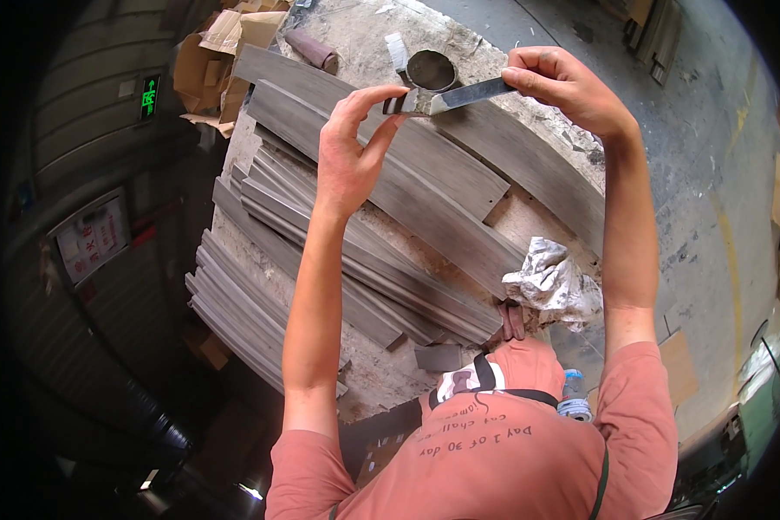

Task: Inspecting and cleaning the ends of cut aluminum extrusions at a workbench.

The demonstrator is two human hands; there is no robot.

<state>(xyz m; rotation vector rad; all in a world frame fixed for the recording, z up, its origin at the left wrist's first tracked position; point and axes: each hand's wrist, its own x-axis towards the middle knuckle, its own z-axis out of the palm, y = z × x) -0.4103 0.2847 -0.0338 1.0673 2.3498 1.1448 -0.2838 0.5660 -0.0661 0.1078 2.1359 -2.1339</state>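
My left hand (349, 149) pinches a short, dark flat piece (396, 106) between thumb and forefinger. Grey paste-like matter (422, 103) coats its right end. In the closed fingers of my right hand (568, 87) is a narrow, dark flat blade (475, 94), its smeared tip touching or very near that piece. Just behind them stands a round container (431, 71) of grey paste, with a whitish strip (396, 50) beside it. Below my hands lie long grey wood-grain boards (407, 173) on the worktable (520, 212).
Stacked grey profile strips (247, 303) fill the table's left side. A crumpled, stained white cloth (550, 282) lies at the near right. A brownish roll (310, 49) and cardboard boxes (234, 56) are at the far left. Concrete floor (702, 199) runs along the right.
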